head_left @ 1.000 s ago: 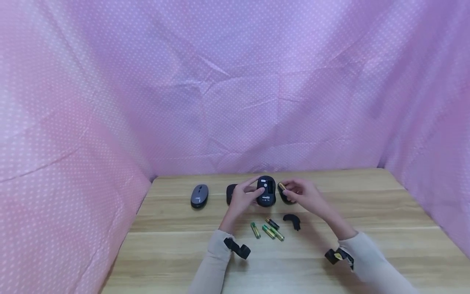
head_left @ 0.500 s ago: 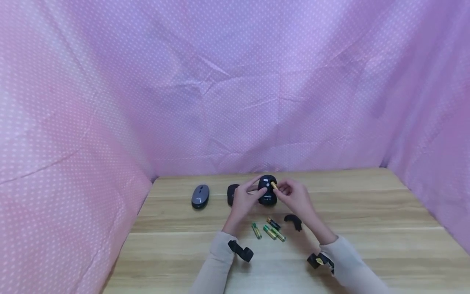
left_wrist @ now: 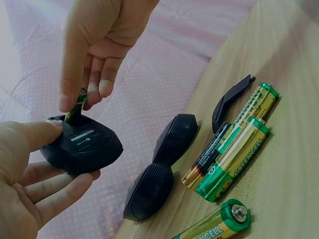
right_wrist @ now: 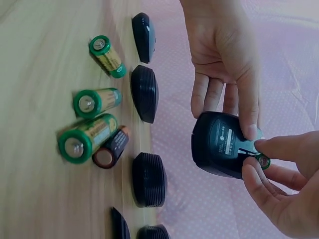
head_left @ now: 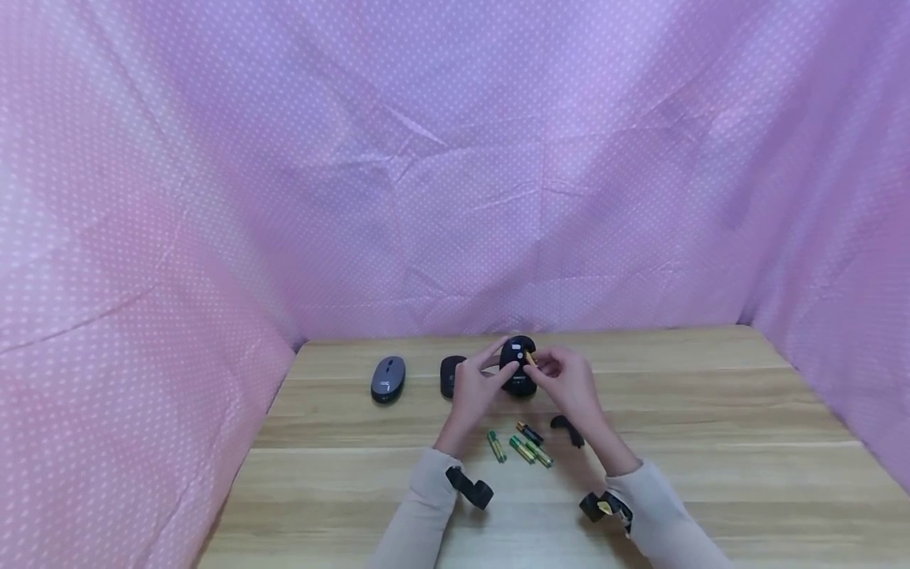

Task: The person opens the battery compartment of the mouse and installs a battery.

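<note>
Pink dotted cloth [head_left: 455, 174] walls off the back and sides of the wood-grain tabletop [head_left: 341, 474]. Left hand [head_left: 476, 387]: thumb on the label side, fingers behind, gripping a black mouse [head_left: 522, 387], held clear of the surface, underside facing up toward the head camera. Right hand [head_left: 572, 387]: fingers closed narrowly, pinching a green-and-gold battery [left_wrist: 77, 107], tilted, lower end at the opening in the mouse's underside.

On the surface: grey-topped mouse [head_left: 388, 379] at left, well apart from the hands; dark mouse [head_left: 450, 376] just beside the left hand, partly covered by it. Curved black piece [head_left: 569, 431] near the right forearm.

Smallest: three loose green-and-gold cells [head_left: 522, 450], two close side by side, one apart; one black-and-copper cell [head_left: 529, 433] just beyond the pair.
</note>
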Tool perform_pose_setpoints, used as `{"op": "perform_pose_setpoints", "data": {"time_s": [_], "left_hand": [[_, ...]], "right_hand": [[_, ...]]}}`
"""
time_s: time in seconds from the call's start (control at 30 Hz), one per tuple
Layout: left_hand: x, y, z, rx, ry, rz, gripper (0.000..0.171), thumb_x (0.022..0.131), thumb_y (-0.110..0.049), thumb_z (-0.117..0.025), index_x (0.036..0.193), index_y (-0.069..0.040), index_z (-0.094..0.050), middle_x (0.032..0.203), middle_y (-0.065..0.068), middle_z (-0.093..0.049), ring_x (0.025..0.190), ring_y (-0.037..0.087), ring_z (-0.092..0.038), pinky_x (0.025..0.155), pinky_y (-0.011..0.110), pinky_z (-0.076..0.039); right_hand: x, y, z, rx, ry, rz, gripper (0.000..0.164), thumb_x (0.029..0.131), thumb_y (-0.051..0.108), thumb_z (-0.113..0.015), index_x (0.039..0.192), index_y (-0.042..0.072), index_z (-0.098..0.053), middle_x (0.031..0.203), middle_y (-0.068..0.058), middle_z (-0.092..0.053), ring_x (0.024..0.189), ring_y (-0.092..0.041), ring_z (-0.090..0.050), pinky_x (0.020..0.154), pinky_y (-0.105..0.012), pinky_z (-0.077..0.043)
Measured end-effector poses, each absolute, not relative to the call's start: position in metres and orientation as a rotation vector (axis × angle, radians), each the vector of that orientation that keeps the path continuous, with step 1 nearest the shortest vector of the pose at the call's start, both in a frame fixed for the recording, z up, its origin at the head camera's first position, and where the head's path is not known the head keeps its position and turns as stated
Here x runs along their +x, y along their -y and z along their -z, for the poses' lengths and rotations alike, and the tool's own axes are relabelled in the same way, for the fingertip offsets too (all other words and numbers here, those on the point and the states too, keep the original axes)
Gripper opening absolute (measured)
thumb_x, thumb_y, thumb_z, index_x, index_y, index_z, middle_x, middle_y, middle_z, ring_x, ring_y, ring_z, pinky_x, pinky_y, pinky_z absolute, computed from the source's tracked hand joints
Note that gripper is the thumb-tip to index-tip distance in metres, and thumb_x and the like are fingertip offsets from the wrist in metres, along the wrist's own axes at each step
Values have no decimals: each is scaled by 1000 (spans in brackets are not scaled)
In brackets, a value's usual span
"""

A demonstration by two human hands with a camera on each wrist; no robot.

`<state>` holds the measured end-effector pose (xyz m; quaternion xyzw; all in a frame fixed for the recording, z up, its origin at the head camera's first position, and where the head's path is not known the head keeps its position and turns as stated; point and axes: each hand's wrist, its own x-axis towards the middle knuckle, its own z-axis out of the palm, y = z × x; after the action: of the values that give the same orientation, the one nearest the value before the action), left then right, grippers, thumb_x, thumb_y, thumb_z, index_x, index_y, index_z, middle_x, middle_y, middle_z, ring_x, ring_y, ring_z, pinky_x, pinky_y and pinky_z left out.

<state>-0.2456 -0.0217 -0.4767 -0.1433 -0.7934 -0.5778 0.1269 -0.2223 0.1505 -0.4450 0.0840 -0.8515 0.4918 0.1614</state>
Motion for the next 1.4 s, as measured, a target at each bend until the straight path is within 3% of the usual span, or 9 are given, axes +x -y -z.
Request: {"op": "perform_pose_setpoints", "data": {"time_s": [0.1,0.33,0.53,0.83,1.03,1.17,1.27,1.4], "left_hand": [[-246,22,476,-425,2322,1689,45,92,-20,-77,137,-21,-67,110,17,-77,81,27,-78,63,20,-60],[-247,22,477,-478,2338,1722,44,91,-19,-78,134,-20,-68,113,16,-76,101,30,-75,73,23,-62],[-245,22,478,-537,2356,1827,44,92,-21,-78,135,-19,-68,123,17,-73,109,30,-73,69,27,-63],[-242,24,471,-523,2322,2008,46,93,-21,-77,138,-21,-66,121,19,-73,107,31,-74,70,54,-62],[-241,24,467,-472,2329,2088,48,93,-23,-77,139,-21,-65,125,19,-71,106,27,-74,75,60,-60],[-242,24,468,-431,2334,2147,49,93,-23,-77,140,-23,-64,128,19,-70,104,27,-75,77,60,-60],[-243,25,469,-425,2331,2177,49,93,-23,-77,140,-23,-64,129,21,-69,94,29,-77,78,60,-60],[-244,26,470,-446,2349,2184,50,94,-24,-75,142,-22,-62,132,21,-67,91,30,-77,79,60,-60]], "right_hand": [[-222,-152,444,310,2444,-1298,19,85,2,-80,103,-4,-76,90,-14,-71,76,-18,-64,68,-19,-54],[-223,-160,436,398,2454,-1162,15,87,2,-78,102,-1,-77,87,-11,-70,74,-19,-62,64,-21,-50],[-223,-164,436,398,2407,-1191,23,88,1,-77,110,0,-72,90,-11,-74,79,-21,-68,69,-22,-55],[-224,-166,443,483,2260,-1155,21,81,0,-83,100,1,-77,100,-11,-70,83,-22,-66,71,-23,-58],[-224,-166,447,467,2191,-1254,16,85,2,-80,101,2,-79,108,-13,-70,97,-27,-69,80,-5,-49],[-226,-169,445,384,2233,-1575,29,93,9,-74,121,0,-72,120,-19,-69,105,-23,-69,86,-6,-50],[-229,-174,443,233,2308,-1964,48,99,22,-68,140,-2,-57,135,-26,-63,111,-16,-66,93,-18,-56],[-231,-179,443,55,2390,-2258,58,103,32,-61,147,-5,-49,148,-26,-52,111,-12,-64,98,-29,-57]]}}
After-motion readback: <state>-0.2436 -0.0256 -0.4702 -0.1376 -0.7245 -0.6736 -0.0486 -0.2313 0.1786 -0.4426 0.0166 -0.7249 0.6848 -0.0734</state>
